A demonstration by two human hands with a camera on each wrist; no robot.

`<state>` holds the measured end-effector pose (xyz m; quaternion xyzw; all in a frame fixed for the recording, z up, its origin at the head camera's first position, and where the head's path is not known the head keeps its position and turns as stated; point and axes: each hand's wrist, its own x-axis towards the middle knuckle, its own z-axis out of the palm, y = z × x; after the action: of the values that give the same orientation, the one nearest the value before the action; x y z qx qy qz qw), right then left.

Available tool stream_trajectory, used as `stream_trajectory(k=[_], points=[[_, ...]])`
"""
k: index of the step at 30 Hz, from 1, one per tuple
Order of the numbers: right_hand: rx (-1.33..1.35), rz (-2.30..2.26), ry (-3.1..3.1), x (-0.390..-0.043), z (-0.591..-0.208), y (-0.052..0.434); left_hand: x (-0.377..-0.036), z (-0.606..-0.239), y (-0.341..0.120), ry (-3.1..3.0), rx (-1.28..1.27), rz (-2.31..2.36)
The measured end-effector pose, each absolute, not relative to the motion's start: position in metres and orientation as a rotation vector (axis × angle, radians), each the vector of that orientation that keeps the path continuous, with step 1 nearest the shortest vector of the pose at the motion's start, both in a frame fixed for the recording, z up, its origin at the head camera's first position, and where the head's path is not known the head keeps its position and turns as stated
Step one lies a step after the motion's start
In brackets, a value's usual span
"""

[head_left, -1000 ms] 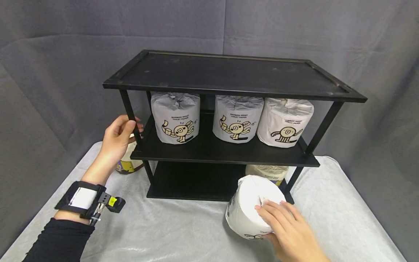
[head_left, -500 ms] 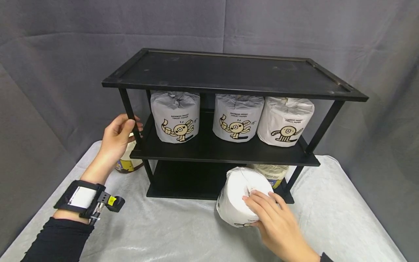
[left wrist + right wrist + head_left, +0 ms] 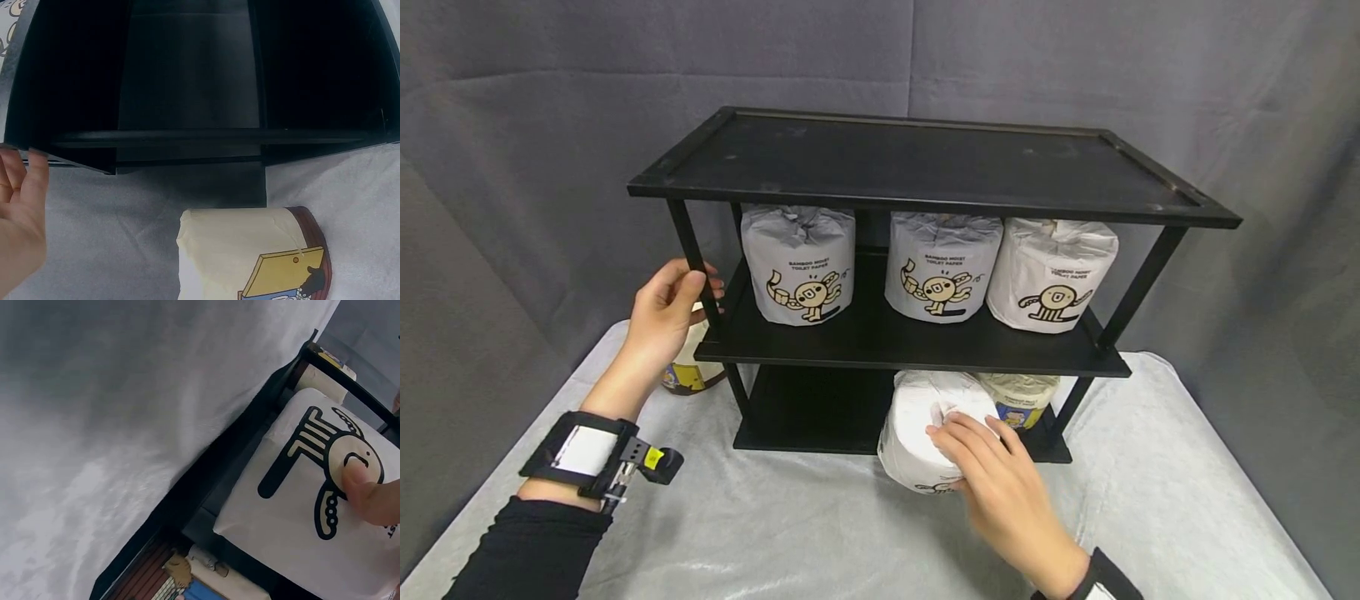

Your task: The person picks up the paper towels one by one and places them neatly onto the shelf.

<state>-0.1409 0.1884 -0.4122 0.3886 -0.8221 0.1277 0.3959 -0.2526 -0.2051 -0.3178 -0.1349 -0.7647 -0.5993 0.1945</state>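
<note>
We see a matt black three-tier shelf (image 3: pixel 925 162) against a grey cloth backdrop (image 3: pixel 550 100), standing on a pale grey-white covered surface (image 3: pixel 775 533). On the middle tier we note three white-wrapped rolls (image 3: pixel 942 265), each printed with a tan cartoon figure outlined in black and small black lettering. The white roll (image 3: pixel 913 429) at the lowest tier carries the same black-and-tan figure. We find a cream roll (image 3: pixel 250 253) with brown rim and yellow-and-blue print, and a black sleeve (image 3: pixel 527 550) with a black-and-white wristband (image 3: pixel 583 450).
</note>
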Motion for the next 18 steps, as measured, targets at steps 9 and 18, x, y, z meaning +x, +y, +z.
stream_trajectory(k=[9, 18], points=[[0.966, 0.342, -2.143, -0.157, -0.408, 0.175, -0.252, -0.318, -0.205, -2.159, -0.36, -1.678], [0.897, 0.289, -2.299, -0.164, -0.409, 0.168, -0.253, -0.318, -0.206, -2.166, -0.371, -1.674]])
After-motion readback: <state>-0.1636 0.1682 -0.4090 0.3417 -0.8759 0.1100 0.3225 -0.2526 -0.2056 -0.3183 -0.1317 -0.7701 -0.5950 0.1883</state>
